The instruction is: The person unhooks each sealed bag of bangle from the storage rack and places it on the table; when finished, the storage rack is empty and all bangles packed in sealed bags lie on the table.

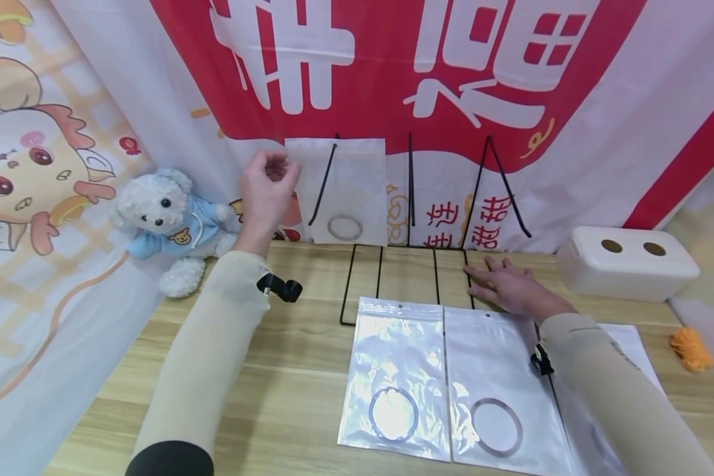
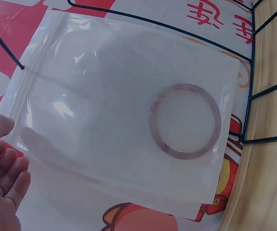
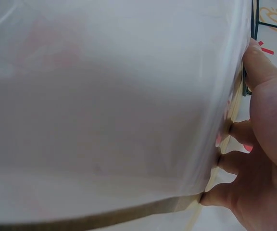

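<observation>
Along the back edge of the wooden surface (image 1: 279,370), a black rack (image 1: 411,178) holds a clear bag (image 1: 359,188), hung by its top on the leftmost prong, a ring (image 2: 153,120) inside. The left hand (image 1: 266,188) is at this bag's upper left edge, thumb and forefinger curled close; whether they pinch it, I cannot tell. The right hand (image 1: 508,284), fingers spread and unclenched, rests at the top edge of a flat bag (image 1: 494,363). A bear (image 1: 172,218) sits near the surface's back left corner, a white box (image 1: 627,268) near the back right.
</observation>
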A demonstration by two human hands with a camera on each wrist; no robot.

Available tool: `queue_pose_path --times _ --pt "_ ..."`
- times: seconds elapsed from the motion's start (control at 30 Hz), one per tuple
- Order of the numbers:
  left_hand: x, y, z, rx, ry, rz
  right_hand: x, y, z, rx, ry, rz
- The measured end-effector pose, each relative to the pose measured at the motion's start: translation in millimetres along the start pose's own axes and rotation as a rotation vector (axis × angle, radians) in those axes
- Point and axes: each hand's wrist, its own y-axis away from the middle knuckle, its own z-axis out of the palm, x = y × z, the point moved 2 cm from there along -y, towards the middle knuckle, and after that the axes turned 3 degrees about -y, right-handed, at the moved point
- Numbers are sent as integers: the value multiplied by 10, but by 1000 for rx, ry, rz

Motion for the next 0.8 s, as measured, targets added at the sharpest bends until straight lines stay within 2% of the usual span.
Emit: queue_pose_path --times 0.2,0.5,0.8 --pt "22 -4 8 -17 15 -13 9 3 7 5 -3 -9" --pt "6 -12 11 -16 46 -1 43 -31 24 -1 -3 -1" --pt "4 0 -23 -8 77 -23 42 -32 21 -4 -1 -7"
